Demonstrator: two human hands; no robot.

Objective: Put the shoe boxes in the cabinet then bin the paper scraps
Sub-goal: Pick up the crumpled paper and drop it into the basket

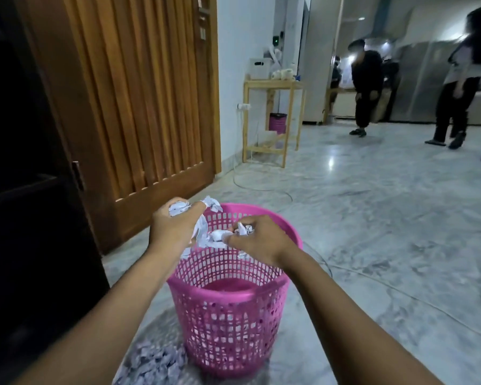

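Two hands hold crumpled paper scraps (216, 238) over the mouth of the pink bin (228, 329), which stands on the marble floor (372, 218) close to the foot of the wooden door (150, 107). The left hand (175, 232) is curled round a wad of white paper (178, 208) above the bin's far-left rim, with loose ends poking out past the fingers and a strip trailing down inside the rim. The right hand (257, 240) pinches a smaller ball (243, 229) between thumb and fingertips above the opening, and more paper bridges the gap between the two hands. A heap of scraps (153, 362) lies on the floor just beside the bin's base, on its near-left side.

I judge the paper to be very light, soft and springy. It crushes without resistance and cannot break, but it is apt to shed bits and drift as it falls. Squeezing it into a tight ball in a closed fist looks the surest hold, and letting go low within the rim should keep pieces from landing outside. The floor heap is probably best scooped with both hands cupped together. No shoe boxes are in view
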